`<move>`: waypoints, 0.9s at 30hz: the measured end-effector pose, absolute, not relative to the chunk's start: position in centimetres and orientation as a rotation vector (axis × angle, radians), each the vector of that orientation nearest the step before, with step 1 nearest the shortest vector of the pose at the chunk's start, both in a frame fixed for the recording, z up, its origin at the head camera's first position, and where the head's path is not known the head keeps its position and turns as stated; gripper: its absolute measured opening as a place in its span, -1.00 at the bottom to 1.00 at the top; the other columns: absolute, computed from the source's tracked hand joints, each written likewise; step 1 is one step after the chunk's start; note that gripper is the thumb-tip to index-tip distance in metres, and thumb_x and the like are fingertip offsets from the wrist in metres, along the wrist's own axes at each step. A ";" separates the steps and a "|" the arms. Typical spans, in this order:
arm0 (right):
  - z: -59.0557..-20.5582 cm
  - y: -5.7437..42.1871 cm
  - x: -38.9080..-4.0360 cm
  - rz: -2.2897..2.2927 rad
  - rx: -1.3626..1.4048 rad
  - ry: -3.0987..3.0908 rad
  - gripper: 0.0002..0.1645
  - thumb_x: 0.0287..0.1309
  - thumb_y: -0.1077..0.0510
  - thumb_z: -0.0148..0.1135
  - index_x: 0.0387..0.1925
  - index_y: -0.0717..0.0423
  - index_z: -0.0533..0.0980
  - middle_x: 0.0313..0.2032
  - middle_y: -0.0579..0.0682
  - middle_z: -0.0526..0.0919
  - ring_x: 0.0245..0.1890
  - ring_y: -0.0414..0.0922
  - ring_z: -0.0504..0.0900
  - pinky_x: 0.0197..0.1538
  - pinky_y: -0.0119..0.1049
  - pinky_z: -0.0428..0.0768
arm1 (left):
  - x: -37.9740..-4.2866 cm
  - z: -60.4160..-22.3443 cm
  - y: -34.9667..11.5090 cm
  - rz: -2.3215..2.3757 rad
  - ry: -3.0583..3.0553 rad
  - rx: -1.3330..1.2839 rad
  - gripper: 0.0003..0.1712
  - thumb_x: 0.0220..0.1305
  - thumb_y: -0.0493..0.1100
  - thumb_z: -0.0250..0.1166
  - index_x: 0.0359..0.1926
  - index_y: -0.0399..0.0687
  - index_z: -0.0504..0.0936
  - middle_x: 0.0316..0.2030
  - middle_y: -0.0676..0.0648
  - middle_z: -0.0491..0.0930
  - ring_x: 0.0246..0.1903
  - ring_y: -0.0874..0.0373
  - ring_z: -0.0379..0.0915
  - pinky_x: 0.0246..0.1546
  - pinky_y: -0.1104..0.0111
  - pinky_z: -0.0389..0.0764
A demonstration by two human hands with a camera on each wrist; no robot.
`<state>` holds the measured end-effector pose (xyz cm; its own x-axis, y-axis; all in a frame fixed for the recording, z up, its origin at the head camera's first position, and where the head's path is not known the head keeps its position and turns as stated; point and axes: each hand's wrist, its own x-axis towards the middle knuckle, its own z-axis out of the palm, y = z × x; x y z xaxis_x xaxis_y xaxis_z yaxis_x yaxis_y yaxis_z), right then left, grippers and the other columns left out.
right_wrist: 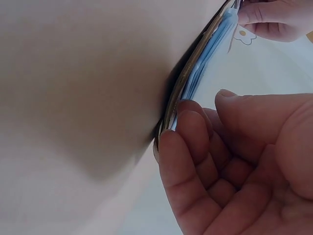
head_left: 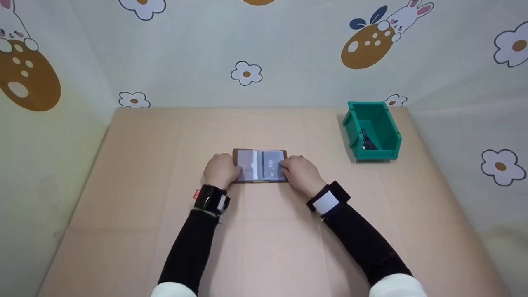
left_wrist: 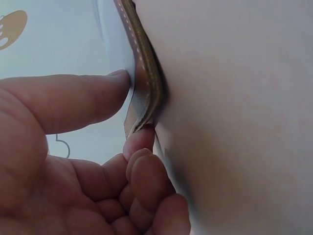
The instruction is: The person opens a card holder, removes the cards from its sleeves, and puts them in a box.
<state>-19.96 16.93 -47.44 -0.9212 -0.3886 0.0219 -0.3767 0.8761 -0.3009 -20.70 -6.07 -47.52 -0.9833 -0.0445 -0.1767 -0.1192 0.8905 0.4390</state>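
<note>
A brown card holder [head_left: 260, 166] with stitched edges and clear plastic sleeves lies unfolded on the table. My left hand [head_left: 221, 170] pinches its left cover, thumb on the inner sleeve and a fingertip beneath the edge, as the left wrist view shows. At the opposite side is my right hand [head_left: 303, 173]. Its curled fingers [right_wrist: 188, 142] hold the right edge of the card holder in the right wrist view, where the thumb stands a little off the bluish sleeves [right_wrist: 208, 54]. A card or insert with faint print shows in the right-hand sleeve.
At the back right of the brown table [head_left: 165, 231] stands a green bin [head_left: 371, 154] with a dark object [head_left: 366, 140] inside, too small to identify. Patterned curtain walls [head_left: 288, 53] border the table at the back and both sides.
</note>
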 end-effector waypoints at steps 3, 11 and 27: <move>-47.5 17.0 -19.9 -0.472 -0.644 3.022 -0.85 0.30 0.24 0.21 -0.20 0.20 0.67 -0.36 0.11 0.64 -0.30 0.07 0.63 0.00 0.02 0.55 | -20.7 -47.5 -6.1 0.691 2.900 -0.123 -0.74 0.16 -0.11 0.34 -0.50 -0.23 0.59 -0.39 -0.20 0.65 -0.41 -0.04 0.53 -0.40 0.14 0.55; -47.3 16.8 -19.6 -0.488 -0.708 3.022 -0.83 0.32 0.24 0.20 -0.19 0.20 0.68 -0.36 0.10 0.65 -0.32 0.03 0.63 -0.03 0.02 0.56 | -20.7 -47.6 -6.1 0.682 2.906 -0.108 -0.72 0.17 -0.10 0.35 -0.46 -0.26 0.60 -0.38 -0.21 0.66 -0.39 -0.05 0.55 -0.37 0.12 0.57; -47.6 16.3 -20.4 -0.526 -0.658 2.929 -0.70 0.38 0.19 0.15 0.05 0.11 0.65 -0.18 0.10 0.71 -0.20 -0.02 0.64 0.11 0.05 0.49 | -20.8 -47.7 -6.0 0.683 2.896 -0.128 -0.70 0.19 -0.08 0.34 -0.41 -0.29 0.63 -0.37 -0.22 0.65 -0.40 -0.05 0.55 -0.40 0.13 0.57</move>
